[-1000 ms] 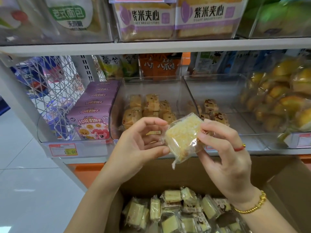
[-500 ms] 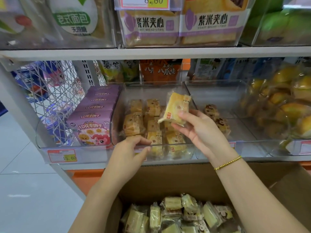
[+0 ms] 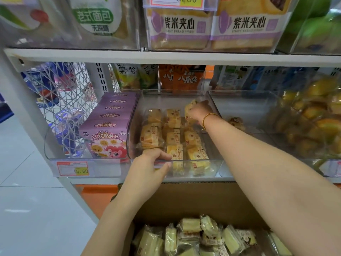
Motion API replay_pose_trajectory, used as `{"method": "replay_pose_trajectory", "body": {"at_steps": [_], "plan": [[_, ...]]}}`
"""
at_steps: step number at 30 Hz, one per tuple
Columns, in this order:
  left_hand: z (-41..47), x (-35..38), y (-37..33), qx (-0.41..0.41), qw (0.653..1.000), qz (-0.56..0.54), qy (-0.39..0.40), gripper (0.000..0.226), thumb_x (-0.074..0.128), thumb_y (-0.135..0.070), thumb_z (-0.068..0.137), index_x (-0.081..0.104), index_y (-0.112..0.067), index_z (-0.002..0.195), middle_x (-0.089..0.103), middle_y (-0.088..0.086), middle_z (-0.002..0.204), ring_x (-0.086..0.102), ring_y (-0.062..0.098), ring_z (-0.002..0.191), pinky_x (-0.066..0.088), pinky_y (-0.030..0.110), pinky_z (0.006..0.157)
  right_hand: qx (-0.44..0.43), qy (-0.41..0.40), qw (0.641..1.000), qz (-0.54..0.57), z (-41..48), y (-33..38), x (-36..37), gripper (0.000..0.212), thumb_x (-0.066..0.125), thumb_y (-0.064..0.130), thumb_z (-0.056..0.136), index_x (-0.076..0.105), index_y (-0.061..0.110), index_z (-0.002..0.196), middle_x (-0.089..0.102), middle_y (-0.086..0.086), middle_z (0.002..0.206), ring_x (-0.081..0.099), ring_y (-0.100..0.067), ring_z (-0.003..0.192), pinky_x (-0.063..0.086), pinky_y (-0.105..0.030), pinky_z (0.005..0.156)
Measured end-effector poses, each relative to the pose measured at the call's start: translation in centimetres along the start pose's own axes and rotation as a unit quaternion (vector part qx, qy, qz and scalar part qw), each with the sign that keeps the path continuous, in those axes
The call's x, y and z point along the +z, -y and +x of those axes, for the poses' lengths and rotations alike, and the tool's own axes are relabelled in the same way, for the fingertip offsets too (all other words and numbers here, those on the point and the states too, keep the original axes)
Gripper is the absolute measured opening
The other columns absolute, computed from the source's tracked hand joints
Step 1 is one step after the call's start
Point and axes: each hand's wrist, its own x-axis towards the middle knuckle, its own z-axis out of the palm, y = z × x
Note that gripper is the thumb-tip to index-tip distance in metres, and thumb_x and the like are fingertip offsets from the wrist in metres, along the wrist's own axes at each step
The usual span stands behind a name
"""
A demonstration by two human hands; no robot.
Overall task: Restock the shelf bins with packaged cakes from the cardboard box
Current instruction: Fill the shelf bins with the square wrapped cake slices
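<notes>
Packaged cake (image 3: 191, 106) is way at the back right of the middle bin (image 3: 166, 100), pinched in the right hand, so I'd call this the drop-off part of one restock trip.

Sweeping from the left: there's a wire basket (image 3: 60, 93) of pouches, then a row of purple biscuit boxes (image 3: 108, 126) pressed right up against the middle bin's left wall. The left hand (image 3: 151, 164) has its fingers curled over that bin's front rim with the thumb on the front face, my guess is to keep the bin from sliding while the other arm reaches in.

Inside, the stocked cakes (image 3: 173, 137) fill the front and middle in rough rows, which is probably why this one goes to the back where there's room. The right hand (image 3: 200, 111) reaches over those rows, fingers closed on the wrapper, though the fingertips are mostly hidden behind the hand.

Further right, the next bin (image 3: 249, 100) holds only a few darker cakes, then come the bagged yellow buns (image 3: 317, 115).

The cardboard box (image 3: 193, 200) sits below the shelf with loads of wrapped cakes (image 3: 193, 235) in it, so plenty to go. In the way: the shelf board (image 3: 166, 57) overhead keeps headroom tight, and the wrist could easily knock the stocked rows.
</notes>
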Motion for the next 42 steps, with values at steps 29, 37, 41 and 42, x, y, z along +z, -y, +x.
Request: {"method": "replay_pose_trajectory", "body": {"at_steps": [29, 37, 41, 42], "plan": [[0.3, -0.1, 0.7, 0.029, 1.0, 0.008, -0.004, 0.015, 0.062, -0.027, 0.091, 0.06, -0.041, 0.097, 0.052, -0.034, 0.094, 0.045, -0.02, 0.09, 0.029, 0.001, 0.074, -0.168, -0.073, 0.944, -0.276, -1.2, -2.0, 0.6, 0.023, 0.043, 0.003, 0.093, 0.065, 0.002, 0.099, 0.067, -0.014, 0.102, 0.062, -0.027, 0.085, 0.047, -0.031, 0.07], [-2.1, 1.3, 0.4, 0.114, 0.985, -0.062, -0.117, 0.006, 0.06, -0.025, 0.091, 0.065, -0.024, 0.094, 0.062, -0.014, 0.089, 0.058, -0.007, 0.089, 0.042, 0.004, 0.074, -0.322, -0.106, 0.927, -0.16, -10.9, -4.4, -3.6, 0.021, 0.05, 0.038, 0.096, 0.061, 0.02, 0.093, 0.06, 0.007, 0.073, 0.057, -0.012, 0.067, 0.044, -0.026, 0.059], [-5.6, 3.6, 0.5, 0.168, 0.981, -0.028, -0.091, 0.033, 0.052, -0.034, 0.093, 0.057, -0.013, 0.068, 0.055, -0.004, 0.065, 0.051, 0.008, 0.063, 0.041, 0.019, 0.061, -0.362, -0.041, 0.923, -0.125, -17.0, -9.9, -4.4, 0.019, 0.055, 0.041, 0.094, 0.057, 0.026, 0.083, 0.047, 0.012, 0.053, 0.044, -0.001, 0.049, 0.031, -0.02, 0.049], [-5.9, 4.1, 0.5, 0.152, 0.988, 0.001, -0.036, 0.037, 0.051, -0.036, 0.093, 0.055, -0.012, 0.064, 0.055, -0.002, 0.062, 0.051, 0.011, 0.06, 0.042, 0.025, 0.06, -0.362, -0.024, 0.924, -0.123, -17.9, -11.4, -4.2, 0.018, 0.055, 0.041, 0.093, 0.057, 0.026, 0.083, 0.047, 0.01, 0.051, 0.044, -0.002, 0.047, 0.033, -0.022, 0.048]]}}
